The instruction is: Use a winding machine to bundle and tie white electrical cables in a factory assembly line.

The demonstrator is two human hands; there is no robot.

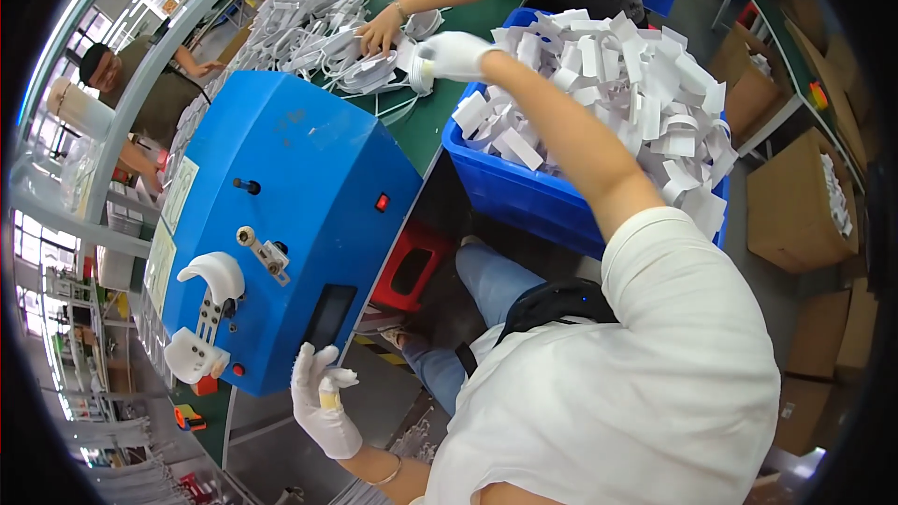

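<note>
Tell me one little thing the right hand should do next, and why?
I'd probably lower the bundle in the right hand onto the pile and let go. The right hand seems to grip it at the pile's edge, a co-worker's hand is close by, and the left hand is open, away beside the machine.

1 machine (pixel 309 154) stands on a table (pixel 410 127) at left, a heap of cables (pixel 313 23) beyond it. Between the heap and 1 bin (pixel 528 196) at right is a cable coil (pixel 423 77) in the right hand (pixel 460 56). Paper pieces (pixel 636 84) fill the bin; cardboard boxes (pixel 800 215) sit farther right, a stool (pixel 438 245) below the table's edge.
</note>
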